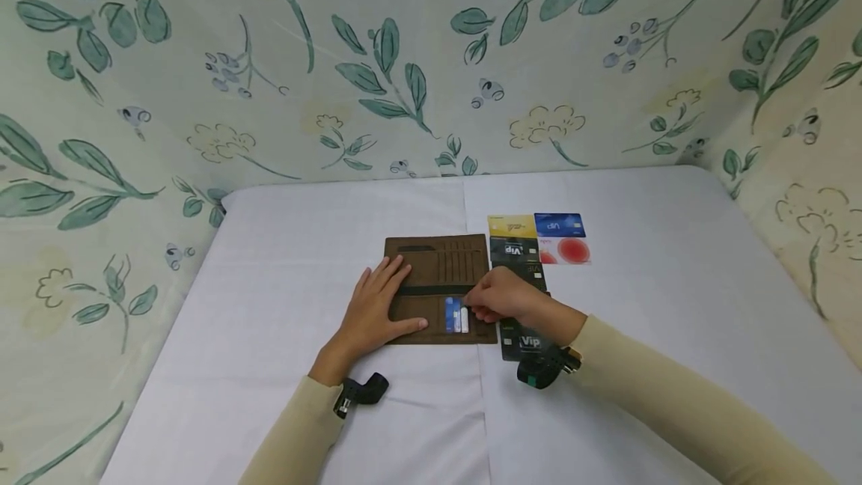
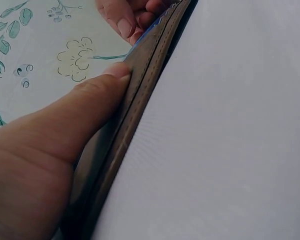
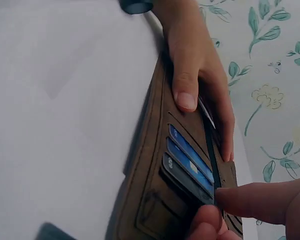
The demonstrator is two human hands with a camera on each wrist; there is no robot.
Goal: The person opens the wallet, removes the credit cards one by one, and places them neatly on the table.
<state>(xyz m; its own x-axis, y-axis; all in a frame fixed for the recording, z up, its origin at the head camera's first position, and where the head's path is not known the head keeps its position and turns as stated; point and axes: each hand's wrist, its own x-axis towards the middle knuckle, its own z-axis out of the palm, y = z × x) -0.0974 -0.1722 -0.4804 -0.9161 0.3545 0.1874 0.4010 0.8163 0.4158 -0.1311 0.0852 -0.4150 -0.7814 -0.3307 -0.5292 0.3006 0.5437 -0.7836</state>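
Observation:
A brown wallet [image 1: 420,269] lies opened out on the white cloth, a dark elastic band across its middle. My left hand [image 1: 373,309] rests on its left side with fingers spread, the thumb pressing the lower flap. In slots of that flap sit two blue cards [image 3: 190,145] and a dark card [image 3: 182,177], overlapping in steps. My right hand [image 1: 505,296] is at the slots, fingers curled, pinching the dark card by its corner in the right wrist view. In the left wrist view the wallet's stitched edge [image 2: 135,107] shows under the left thumb.
Right of the wallet lies a column of black Vip cards [image 1: 515,249], partly under the right forearm. A yellow card [image 1: 512,226], a blue card [image 1: 560,224] and a white card with red circles [image 1: 572,251] lie at its top. A floral curtain [image 1: 417,58] hangs behind the table.

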